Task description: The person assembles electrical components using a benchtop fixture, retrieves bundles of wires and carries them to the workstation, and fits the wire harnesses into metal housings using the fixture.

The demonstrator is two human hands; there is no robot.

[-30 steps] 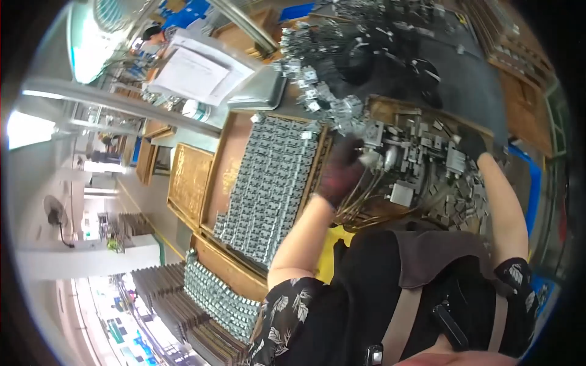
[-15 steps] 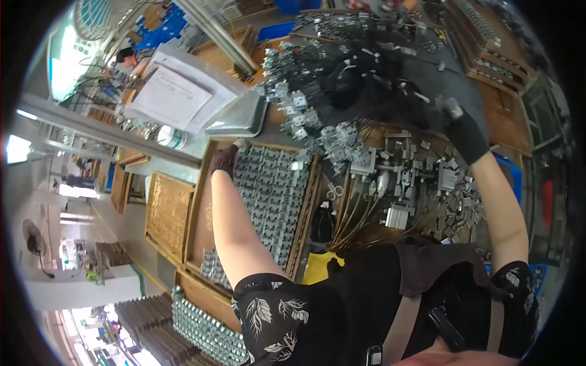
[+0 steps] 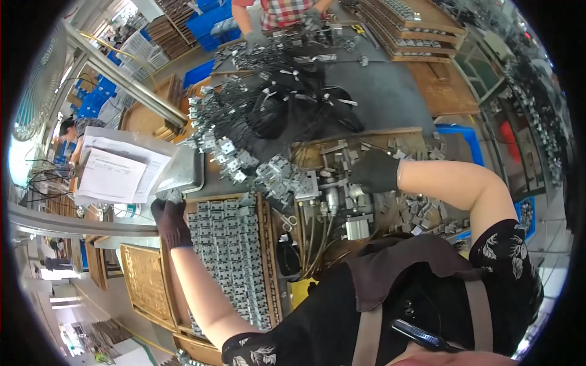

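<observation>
Right hand (image 3: 373,173) nearer one fixture (image 3: 332,200)

The tabletop (image 3: 390,85) is dark grey, and a wooden board (image 3: 444,90) lies by its right side. In the upper left of the frame, a metal post (image 3: 125,78) crosses at a slant, near a big round fan (image 3: 38,91). Blue crates (image 3: 210,23) stand behind. At the left edge the light (image 3: 19,160) is very bright. The pale floor (image 3: 110,300) has a yellow line (image 3: 125,326). A metal-framed rack (image 3: 485,91) stands at the right.
</observation>
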